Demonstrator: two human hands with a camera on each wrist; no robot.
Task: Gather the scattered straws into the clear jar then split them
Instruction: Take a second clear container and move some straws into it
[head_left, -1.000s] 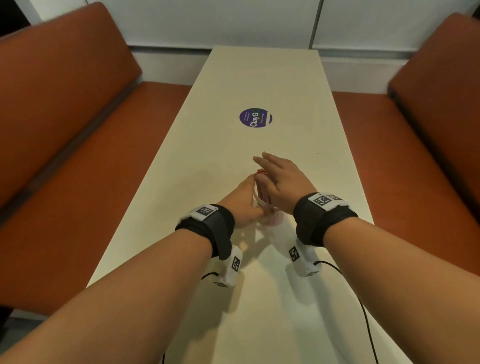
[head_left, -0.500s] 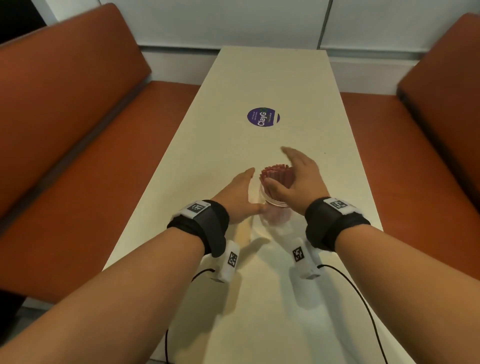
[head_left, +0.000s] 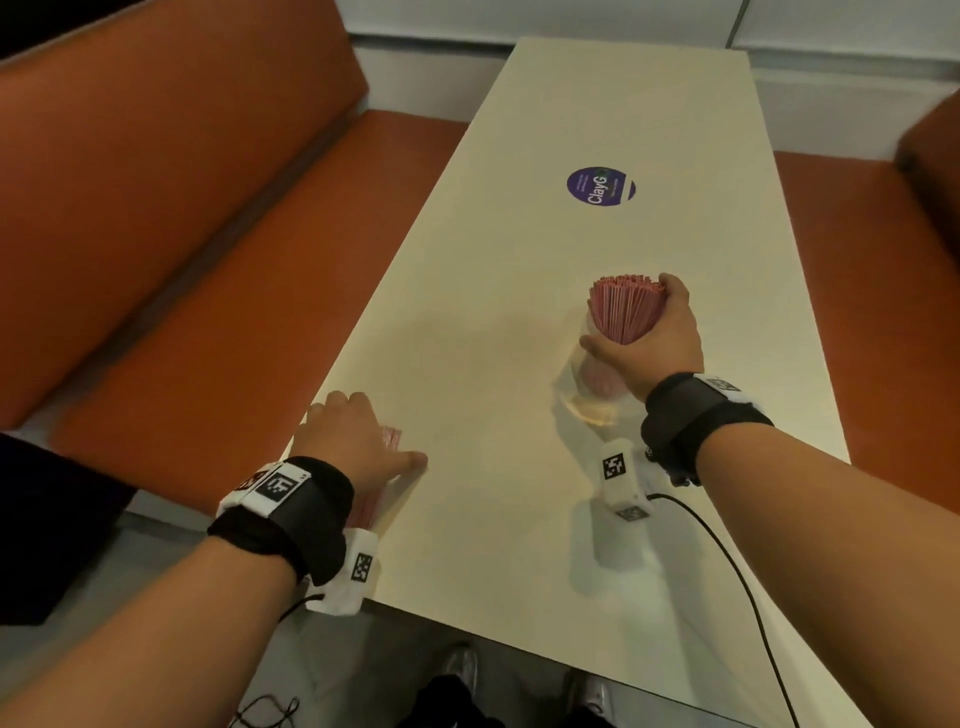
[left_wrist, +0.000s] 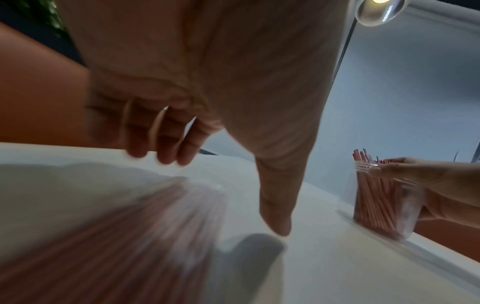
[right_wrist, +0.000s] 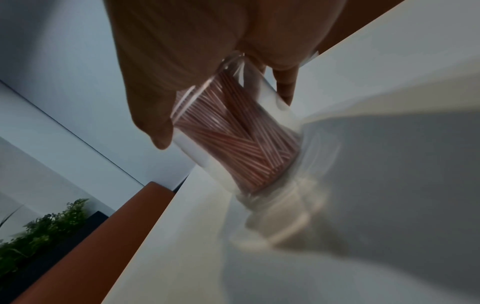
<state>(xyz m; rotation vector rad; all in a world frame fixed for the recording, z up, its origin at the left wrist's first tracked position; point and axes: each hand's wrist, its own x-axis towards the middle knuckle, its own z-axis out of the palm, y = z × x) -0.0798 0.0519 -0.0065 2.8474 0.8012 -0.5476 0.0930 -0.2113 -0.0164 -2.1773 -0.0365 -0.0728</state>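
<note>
A clear jar (head_left: 584, 387) packed with pink straws (head_left: 623, 312) stands on the right half of the table. My right hand (head_left: 662, 335) grips it near the rim, thumb on the near wall and fingers round the far side. In the right wrist view the jar (right_wrist: 233, 133) looks tilted and blurred. My left hand (head_left: 353, 441) arches over a second bunch of pink straws (head_left: 390, 437) lying flat by the table's left front edge. In the left wrist view those straws (left_wrist: 130, 236) lie under the palm, the thumb tip on the table and the fingers hanging loosely past them.
The cream table (head_left: 519, 519) is long and narrow, with a round purple sticker (head_left: 601, 187) farther up. Orange benches (head_left: 156, 234) run along both sides. Wrist camera cables (head_left: 727, 561) trail over the near edge.
Both hands were at the jar. My left hand has left it and swung back to the front left edge, over the lying straws. My right hand has closed round the jar.
</note>
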